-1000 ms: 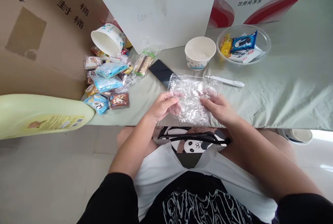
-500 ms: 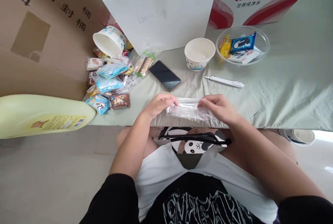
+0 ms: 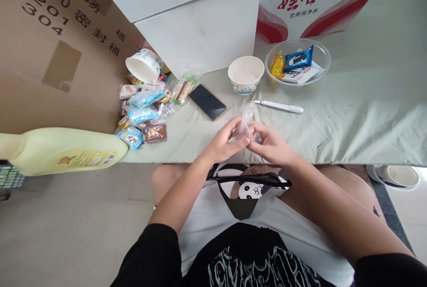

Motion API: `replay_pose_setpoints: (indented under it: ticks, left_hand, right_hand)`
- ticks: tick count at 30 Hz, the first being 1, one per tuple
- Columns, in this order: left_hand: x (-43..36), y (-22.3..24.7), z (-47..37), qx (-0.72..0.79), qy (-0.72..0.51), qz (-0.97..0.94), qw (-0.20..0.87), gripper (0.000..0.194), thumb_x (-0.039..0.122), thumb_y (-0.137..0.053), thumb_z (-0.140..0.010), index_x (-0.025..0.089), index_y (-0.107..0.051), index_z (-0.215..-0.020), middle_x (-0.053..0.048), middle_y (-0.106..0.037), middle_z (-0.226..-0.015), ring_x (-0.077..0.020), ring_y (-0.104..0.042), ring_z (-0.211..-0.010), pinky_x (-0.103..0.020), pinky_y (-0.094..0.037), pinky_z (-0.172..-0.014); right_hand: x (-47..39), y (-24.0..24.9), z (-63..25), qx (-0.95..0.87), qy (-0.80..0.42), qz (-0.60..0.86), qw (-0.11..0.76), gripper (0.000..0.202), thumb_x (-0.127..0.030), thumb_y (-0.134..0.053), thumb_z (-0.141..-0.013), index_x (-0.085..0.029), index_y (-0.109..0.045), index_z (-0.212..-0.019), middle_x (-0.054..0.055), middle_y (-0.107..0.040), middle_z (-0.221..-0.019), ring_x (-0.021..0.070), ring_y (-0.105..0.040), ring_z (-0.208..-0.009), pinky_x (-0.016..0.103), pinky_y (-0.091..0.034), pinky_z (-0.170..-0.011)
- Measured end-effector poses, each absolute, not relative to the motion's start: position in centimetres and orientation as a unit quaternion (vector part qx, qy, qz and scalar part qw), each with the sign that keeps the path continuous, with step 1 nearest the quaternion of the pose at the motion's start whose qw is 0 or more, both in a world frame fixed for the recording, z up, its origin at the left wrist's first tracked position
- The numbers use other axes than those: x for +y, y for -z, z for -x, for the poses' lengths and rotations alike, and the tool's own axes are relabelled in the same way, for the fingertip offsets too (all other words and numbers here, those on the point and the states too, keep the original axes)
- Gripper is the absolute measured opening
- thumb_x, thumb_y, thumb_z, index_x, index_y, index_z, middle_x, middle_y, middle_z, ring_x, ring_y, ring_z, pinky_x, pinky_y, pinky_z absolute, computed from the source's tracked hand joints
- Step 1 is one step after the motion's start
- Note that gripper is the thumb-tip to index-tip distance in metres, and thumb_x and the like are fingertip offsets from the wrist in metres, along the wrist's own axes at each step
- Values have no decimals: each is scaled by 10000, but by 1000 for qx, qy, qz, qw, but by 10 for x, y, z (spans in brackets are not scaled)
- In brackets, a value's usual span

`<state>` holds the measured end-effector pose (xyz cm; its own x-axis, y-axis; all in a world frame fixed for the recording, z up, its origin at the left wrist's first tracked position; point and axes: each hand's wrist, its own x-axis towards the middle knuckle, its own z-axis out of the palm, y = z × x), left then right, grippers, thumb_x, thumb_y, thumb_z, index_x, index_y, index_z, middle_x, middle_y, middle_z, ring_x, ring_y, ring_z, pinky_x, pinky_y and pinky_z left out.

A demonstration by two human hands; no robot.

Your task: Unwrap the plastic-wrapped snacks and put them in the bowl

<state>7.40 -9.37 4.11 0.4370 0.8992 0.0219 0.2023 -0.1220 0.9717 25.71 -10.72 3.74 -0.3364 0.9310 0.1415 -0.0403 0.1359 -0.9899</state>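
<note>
Head view: both my hands meet at the near edge of the green cloth-covered worktop (image 3: 350,122).
Left hand: my left hand (image 3: 225,143) has its fingers (image 3: 240,143) clamped on the crumpled clear plastic film (image 3: 247,115).
Right hand: my right hand (image 3: 275,147) has its fingers (image 3: 259,128) closed on the same film, tips close to my left thumb.
Film: between my two hands, touching both, so neither is nearer; its longer part points away from me, towards the bowl, and a small crumpled bit shows by my right fingers.
Knife: the slim white-handled knife (image 3: 283,107) lies beyond my right hand, blade end towards the film.
Phone: the black rectangular phone (image 3: 207,102) lies slantwise beyond my left hand.
Bowl: the white paper bowl with blue print (image 3: 246,87) stands upright past the film, apart from it.
Tub: the round clear plastic tub (image 3: 322,53), farther right, holds wrapped snacks (image 3: 298,58).
</note>
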Motion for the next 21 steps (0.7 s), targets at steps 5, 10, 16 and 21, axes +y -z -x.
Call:
replay_pose_setpoints:
  ticks: [5, 10, 16, 21]
  left_hand:
    - [-78, -37, -86, 430, -328, -642, 543, 560, 693, -709, -789, 201, -723, -1056, -72, -734, -976, -238, -677, -921, -355, -529, -840]
    - [-34, -45, -79, 535, -377, -688, 313, 277, 475, -698, -862, 202, -714, -820, -70, -667, -997, -213, -633, -960, -338, -516, -862]
    - [63, -72, -93, 549, -357, -751, 86, 82, 183, -690, -833, 218, -619, -852, -10, -575, -768, -185, -606, -842, -315, -501, -847]
    - [124, -54, -146, 555, -115, -815, 117, 226, 42, -713, -629, 203, -555, -637, -27, -552, -682, -280, -656, -895, -403, -498, -912]
  right_hand:
    - [-101, -33, -270, -497, -675, 303, 453, 208, -407, -666, -830, -244, -538, -824, 13, -618, -860, 192, -592, -817, 361, -497, -777]
    - [-79, -24, -278, -422, -598, 433, 526, 206, -376, -642, -815, -248, -552, -950, 44, -670, -1041, 209, -638, -1004, 401, -490, -923]
    - [-59, -21, -284, -416, -582, 483, 505, 153, -370, -590, -824, -242, -539, -889, 20, -641, -867, 197, -637, -876, 368, -489, -807]
    - [-53, -21, -286, -402, -587, 497, 497, 123, -358, -574, -812, -239, -550, -832, 3, -622, -793, 182, -604, -790, 336, -462, -735]
